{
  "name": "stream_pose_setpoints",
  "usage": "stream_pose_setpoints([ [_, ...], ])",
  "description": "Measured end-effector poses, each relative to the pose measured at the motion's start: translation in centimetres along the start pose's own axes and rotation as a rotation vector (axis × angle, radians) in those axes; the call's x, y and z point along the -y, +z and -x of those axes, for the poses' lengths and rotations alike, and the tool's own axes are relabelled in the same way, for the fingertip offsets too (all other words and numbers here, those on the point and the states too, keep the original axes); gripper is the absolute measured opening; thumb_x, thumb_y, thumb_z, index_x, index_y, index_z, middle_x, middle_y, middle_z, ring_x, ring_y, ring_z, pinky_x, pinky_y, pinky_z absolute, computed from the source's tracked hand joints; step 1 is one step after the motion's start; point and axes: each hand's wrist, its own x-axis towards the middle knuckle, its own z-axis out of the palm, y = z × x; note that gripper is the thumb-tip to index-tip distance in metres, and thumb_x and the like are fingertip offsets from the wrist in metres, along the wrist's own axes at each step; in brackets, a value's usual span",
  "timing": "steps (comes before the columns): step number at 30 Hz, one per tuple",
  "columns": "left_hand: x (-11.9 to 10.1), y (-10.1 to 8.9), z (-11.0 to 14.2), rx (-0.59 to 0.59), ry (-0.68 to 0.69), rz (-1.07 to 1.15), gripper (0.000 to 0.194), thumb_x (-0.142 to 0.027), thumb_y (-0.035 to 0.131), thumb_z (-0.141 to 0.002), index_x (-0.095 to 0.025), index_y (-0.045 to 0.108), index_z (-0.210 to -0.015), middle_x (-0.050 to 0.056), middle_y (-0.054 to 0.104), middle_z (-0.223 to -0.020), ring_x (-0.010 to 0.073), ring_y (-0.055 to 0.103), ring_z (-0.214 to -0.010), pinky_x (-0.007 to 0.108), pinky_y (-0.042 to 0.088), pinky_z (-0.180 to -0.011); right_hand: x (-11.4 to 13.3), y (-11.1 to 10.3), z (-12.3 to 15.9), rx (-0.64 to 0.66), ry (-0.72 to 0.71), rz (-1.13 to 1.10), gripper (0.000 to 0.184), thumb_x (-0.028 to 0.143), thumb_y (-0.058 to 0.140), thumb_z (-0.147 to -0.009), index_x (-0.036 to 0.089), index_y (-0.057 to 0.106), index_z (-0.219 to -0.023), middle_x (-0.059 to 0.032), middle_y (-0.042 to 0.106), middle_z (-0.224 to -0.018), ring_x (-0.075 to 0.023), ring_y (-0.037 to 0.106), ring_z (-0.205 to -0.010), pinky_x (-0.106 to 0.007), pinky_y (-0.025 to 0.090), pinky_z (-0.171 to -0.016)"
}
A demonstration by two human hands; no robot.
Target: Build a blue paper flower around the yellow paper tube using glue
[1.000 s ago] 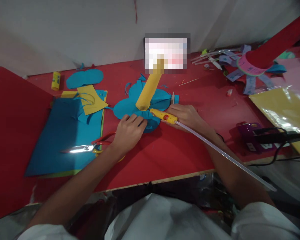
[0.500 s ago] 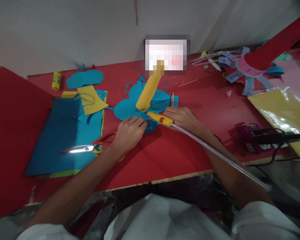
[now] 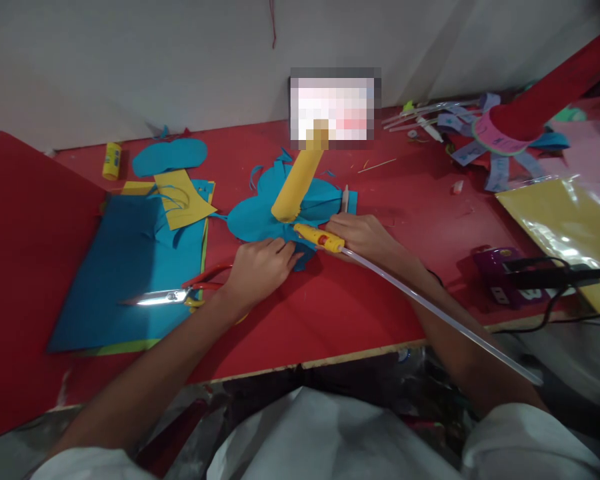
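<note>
My right hand (image 3: 365,235) is closed round a yellow glue gun (image 3: 325,239). A long clear glue stick runs from its back end across my right forearm. The nozzle points left, just below the foot of a rolled yellow paper tube (image 3: 300,183). That tube rises from a blue paper flower (image 3: 253,217) with rounded petals. My left hand (image 3: 266,263) has its fingers closed on the flower's near petal (image 3: 306,255), close to the glue gun's tip. Red-handled scissors (image 3: 165,297) lie beside my left wrist, blades to the left.
A stack of blue sheets (image 3: 130,267) with yellow scraps (image 3: 185,200) lies on the left. Behind it stands a yellow glue tube (image 3: 112,161). A lit screen (image 3: 333,100) leans at the wall. A purple box (image 3: 503,277) with black cables sits on the right.
My left hand has shifted slightly down and to the right, and the near petal's edge sits differently under its fingers. The glue gun has stayed almost in place.
</note>
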Motion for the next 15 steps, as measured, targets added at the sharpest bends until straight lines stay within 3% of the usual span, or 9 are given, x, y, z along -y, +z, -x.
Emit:
stream_pose_setpoints([
  [5,-0.20,-0.43,-0.24,0.090,-0.068,0.005,0.024,-0.031,0.059,-0.106,-0.016,0.077,-0.103,0.009,0.075,-0.081,0.0240,0.071,-0.076,0.034,0.025,-0.054,0.23,-0.10,0.02,-0.009,-0.025,-0.006,0.048,0.055,0.037,-0.111,0.019,0.065,-0.095,-0.0081,0.065,-0.088,-0.0192,0.057,-0.081,-0.032,0.030,-0.064],
  [15,-0.14,-0.37,-0.16,0.144,-0.052,-0.023,0.028,-0.030,0.054,-0.108,-0.015,0.076,-0.114,0.009,0.076,-0.081,0.0255,0.073,-0.076,0.035,0.025,-0.052,0.81,0.43,-0.42,-0.013,-0.013,0.053,0.034,0.040,0.045,-0.111,0.018,0.063,-0.093,-0.0063,0.065,-0.089,-0.0181,0.055,-0.080,-0.032,0.027,-0.064],
])
